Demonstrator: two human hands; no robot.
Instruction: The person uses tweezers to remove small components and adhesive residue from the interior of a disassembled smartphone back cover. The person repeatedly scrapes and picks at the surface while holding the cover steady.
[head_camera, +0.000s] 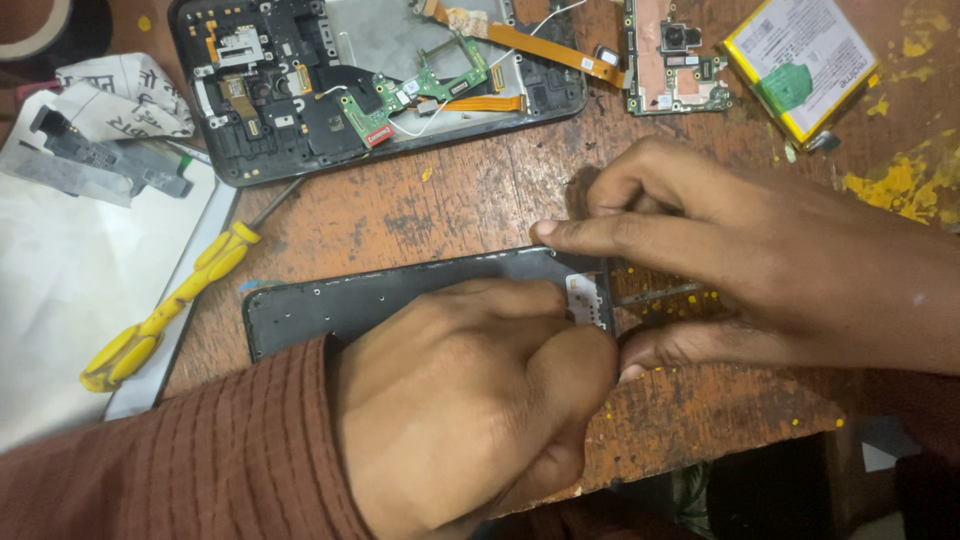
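A dark phone back cover (330, 305) lies on the worn wooden table (470, 205). My left hand (470, 400) rests on its right half with the fingers curled, pressing down near a small light patch (585, 295) at the cover's end. My right hand (720, 270) reaches in from the right; its forefinger lies along the cover's top edge and the thumb sits below it. A thin metal tool (655, 293) shows between those fingers. Whether either hand grips something small is hidden.
An opened phone body (300, 95) with green boards and orange flex cables lies at the back. A loose circuit board (665, 55) and a yellow-edged battery (805, 60) sit at the back right. A yellow screwdriver (165, 315) lies left, beside white paper (70, 280).
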